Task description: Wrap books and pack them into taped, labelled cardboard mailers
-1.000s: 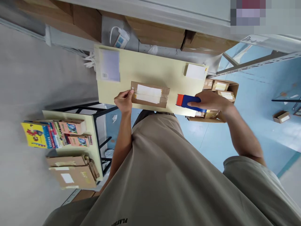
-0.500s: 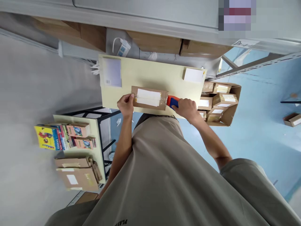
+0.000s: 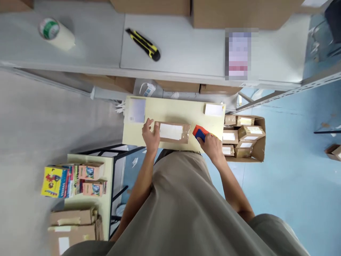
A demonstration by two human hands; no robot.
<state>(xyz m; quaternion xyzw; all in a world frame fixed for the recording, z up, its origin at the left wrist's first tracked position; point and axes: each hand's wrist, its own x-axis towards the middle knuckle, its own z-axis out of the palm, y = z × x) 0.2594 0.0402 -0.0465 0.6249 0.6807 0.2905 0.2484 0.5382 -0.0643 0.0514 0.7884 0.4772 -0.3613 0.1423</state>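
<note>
A small brown cardboard box with a white label lies on the cream tabletop. My left hand is at the box's left end, fingers spread and the thumb by its edge; whether the thumb touches cannot be made out. In my right hand is a red and blue tape dispenser, gripped just right of the box and apart from it. Clear tape shows on the box's right end.
A carton of packed boxes stands to the right. White cards and a pale sheet lie on the tabletop. Beyond, a grey shelf carries a utility knife and tape rolls. Books sit at left.
My left hand has let go of the box's left end and its fingers have spread. The tape dispenser has come away from the box's right end. The view has tilted up, showing more shelf.
</note>
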